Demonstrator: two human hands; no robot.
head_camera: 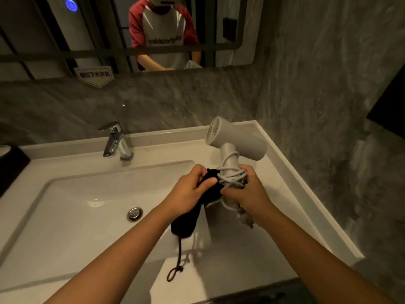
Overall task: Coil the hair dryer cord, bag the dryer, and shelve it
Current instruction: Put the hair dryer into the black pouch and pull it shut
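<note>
Right now the right hand is clamped around the hair dryer handle, fingers pinning the grey cord that is wound in loose loops around that handle; the plug end seems to hang below the palm, though it is too blurred to be sure. Left hand is pinched shut on the mouth of a black drawstring bag, held touching the handle base. Relative to the dryer: bag hangs down and to its left, drawstring dangling lower with a knotted loop at the end; sink basin sits below-left, faucet further left, counter corner just behind the barrel. Dryer is held up in the air, barrel up, intake grille facing left. Handling guess: rigid plastic shell, smooth, moderate weight, top-heavy at the barrel, so the handle is the right hold. Cord is springy and will likely unwind if the fingers ease off. Bag is soft, limp cloth and needs spreading open at the rim. Bag looks empty and flat; dryer not yet inside. Basin holds nothing visible, drain stopper only.
</note>
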